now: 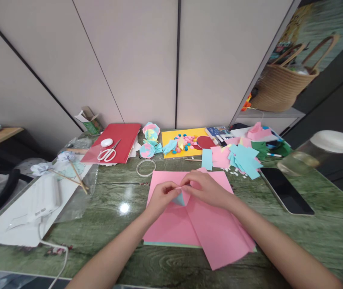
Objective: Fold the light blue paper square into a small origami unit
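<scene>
My left hand [163, 197] and my right hand [204, 188] meet over a stack of pink paper [168, 230]. Both pinch a small piece of folded paper [178, 199], light blue with a pink edge, between thumbs and index fingers. Part of the piece is hidden behind the fingers. Below my right hand, a loose pink sheet [216, 237] lies askew across the stack, its lower corner reaching past the near edge. Blue and yellowish edges show under the stack.
White scissors [108, 154] lie on a red folder [121, 140]. Paper flowers [150, 140], a yellow sheet [171, 132] with small beads and blue paper squares [245, 158] line the back. A phone [285, 190] and lidded jar [303, 156] stand right; a white power bank [45, 196] left.
</scene>
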Action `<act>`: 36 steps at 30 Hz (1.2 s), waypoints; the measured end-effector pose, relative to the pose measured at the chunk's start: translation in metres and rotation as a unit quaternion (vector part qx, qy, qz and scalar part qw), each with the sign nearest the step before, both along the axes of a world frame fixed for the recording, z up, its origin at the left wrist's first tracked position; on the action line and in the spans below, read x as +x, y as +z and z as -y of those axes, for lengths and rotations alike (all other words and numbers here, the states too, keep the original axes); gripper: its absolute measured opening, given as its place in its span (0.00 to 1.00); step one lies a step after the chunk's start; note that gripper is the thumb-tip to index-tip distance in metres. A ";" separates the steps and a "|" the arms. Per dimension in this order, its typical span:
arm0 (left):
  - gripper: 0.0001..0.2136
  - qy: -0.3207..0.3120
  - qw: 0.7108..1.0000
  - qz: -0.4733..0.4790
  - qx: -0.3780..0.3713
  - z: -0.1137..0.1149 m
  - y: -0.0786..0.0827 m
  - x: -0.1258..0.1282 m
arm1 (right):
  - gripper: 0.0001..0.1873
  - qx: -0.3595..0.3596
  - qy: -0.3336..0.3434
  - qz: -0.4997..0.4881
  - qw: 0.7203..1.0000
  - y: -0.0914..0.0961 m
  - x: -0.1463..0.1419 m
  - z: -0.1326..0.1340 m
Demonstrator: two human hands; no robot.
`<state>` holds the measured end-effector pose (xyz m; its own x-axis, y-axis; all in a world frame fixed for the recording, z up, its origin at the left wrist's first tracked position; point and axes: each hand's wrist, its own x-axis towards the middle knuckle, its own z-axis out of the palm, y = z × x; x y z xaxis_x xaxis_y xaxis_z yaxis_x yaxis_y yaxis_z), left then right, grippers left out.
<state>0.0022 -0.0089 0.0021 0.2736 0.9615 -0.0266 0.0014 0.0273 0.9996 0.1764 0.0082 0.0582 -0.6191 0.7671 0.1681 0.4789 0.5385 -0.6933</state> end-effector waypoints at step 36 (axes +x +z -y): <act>0.10 0.019 0.999 -0.046 -0.006 -0.001 0.001 0.002 | 0.10 0.134 0.013 0.105 0.985 -0.006 0.002 0.000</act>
